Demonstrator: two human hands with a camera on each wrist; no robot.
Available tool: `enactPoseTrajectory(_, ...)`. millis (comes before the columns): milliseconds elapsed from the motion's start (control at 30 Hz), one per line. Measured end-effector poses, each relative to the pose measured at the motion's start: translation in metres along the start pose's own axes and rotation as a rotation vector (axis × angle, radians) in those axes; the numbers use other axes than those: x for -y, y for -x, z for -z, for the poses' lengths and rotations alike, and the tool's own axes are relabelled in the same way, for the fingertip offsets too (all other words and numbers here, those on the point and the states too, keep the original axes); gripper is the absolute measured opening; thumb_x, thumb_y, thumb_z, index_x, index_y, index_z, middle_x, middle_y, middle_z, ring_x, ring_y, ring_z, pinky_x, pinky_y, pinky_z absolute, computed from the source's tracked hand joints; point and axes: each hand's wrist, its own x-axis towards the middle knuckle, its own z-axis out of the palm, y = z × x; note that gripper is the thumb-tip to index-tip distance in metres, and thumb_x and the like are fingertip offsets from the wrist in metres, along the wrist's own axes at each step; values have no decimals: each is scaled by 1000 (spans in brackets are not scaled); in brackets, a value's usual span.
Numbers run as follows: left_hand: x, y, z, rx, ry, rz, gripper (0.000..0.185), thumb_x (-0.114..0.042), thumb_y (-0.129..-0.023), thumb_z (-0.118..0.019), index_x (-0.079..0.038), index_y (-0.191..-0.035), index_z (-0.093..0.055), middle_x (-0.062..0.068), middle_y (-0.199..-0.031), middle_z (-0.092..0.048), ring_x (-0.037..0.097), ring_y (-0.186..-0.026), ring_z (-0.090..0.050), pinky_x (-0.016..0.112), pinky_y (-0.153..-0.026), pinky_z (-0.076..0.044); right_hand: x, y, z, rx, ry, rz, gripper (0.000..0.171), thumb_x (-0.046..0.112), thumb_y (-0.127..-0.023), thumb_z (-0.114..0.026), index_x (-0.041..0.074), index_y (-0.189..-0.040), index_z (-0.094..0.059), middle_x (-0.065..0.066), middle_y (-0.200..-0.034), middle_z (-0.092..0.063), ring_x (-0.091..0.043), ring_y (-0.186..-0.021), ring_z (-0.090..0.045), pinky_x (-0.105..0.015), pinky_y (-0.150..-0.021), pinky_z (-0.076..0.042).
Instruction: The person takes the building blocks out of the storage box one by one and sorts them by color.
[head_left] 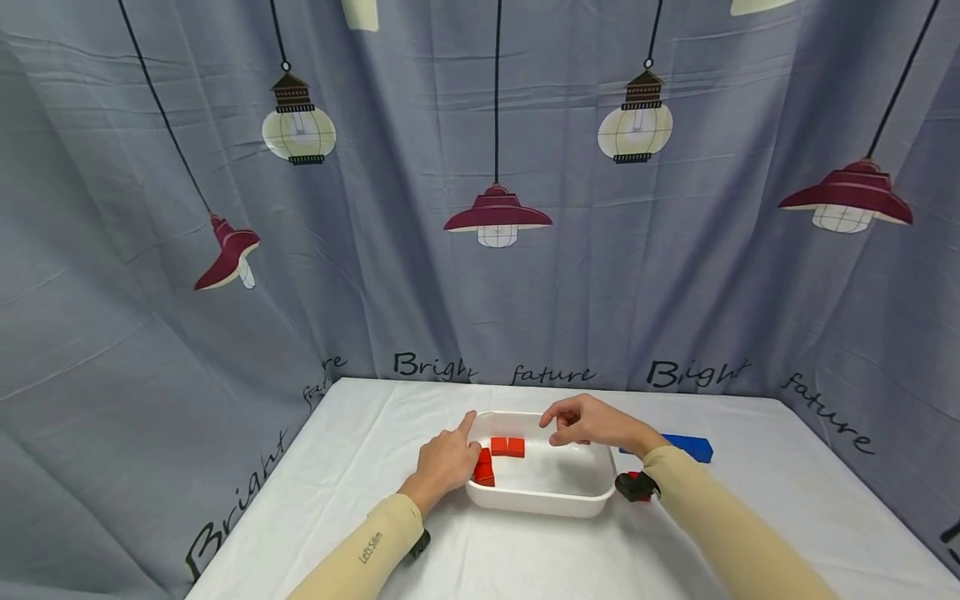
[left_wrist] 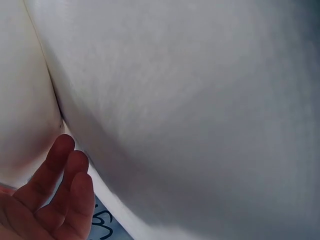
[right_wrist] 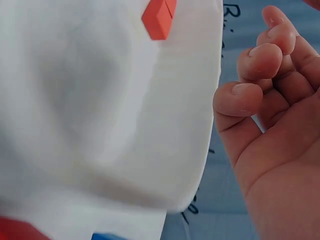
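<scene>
A white plastic basin point(head_left: 540, 502) stands on the white-covered table. Inside it lie red blocks: two side by side point(head_left: 507, 447) near the back left and another point(head_left: 484, 468) against the left wall. My left hand point(head_left: 450, 458) rests at the basin's left rim, index finger stretched along the edge, holding nothing. The left wrist view shows its fingers point(left_wrist: 55, 195) beside the basin's outer wall point(left_wrist: 175, 125). My right hand point(head_left: 581, 421) hovers over the back right of the basin, fingers loosely curled and empty. The right wrist view shows that hand point(right_wrist: 270, 100) beside the basin point(right_wrist: 125, 125), with a red block point(right_wrist: 159, 17) inside.
A blue block point(head_left: 693, 447) lies on the table right of the basin, behind my right wrist. A grey curtain printed with lamps hangs close behind and on both sides. White tablecloth point(head_left: 540, 558) stretches in front of the basin.
</scene>
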Motion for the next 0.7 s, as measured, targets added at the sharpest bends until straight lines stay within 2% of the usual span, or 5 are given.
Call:
enactPoseTrajectory(167, 3, -1, -3, -16, -29, -11, 60, -30, -97, -53, -23, -155, -39, 14, -102, -73, 23, -73, -60, 45, -73, -53, 6, -13, -8, 40, -22, 9, 35, 22, -87, -74, 6, -119, -69, 2, -70, -55, -14, -59, -45, -26, -58, -39)
enactPoseTrajectory(267, 3, -1, -3, -21, -35, -12, 60, -30, -97, -53, -23, -155, -39, 15, -102, -72, 24, -72, -61, 45, -71, -53, 8, -21, -11, 56, -33, 21, 38, 21, -87, -74, 3, -120, -68, 2, -69, -54, -13, -58, -44, -25, -57, -39)
enactPoseTrajectory(467, 1, -2, -2, 1, -26, -19, 61, -32, -98, -51, -23, -156, -36, 15, -107, -72, 25, -75, -61, 47, -74, -53, 6, -33, -18, 80, -35, 32, 30, 16, -87, -74, 7, -116, -70, 2, -67, -53, -12, -54, -42, -25, -54, -38)
enactPoseTrajectory(700, 1, -4, -4, 5, -24, -24, 61, -31, -98, -53, -21, -156, -37, 14, -110, -71, 24, -75, -61, 46, -75, -54, 6, -47, -31, 102, -41, 36, 35, 15, -85, -74, 4, -117, -69, -1, -68, -54, -14, -52, -40, -26, -54, -36)
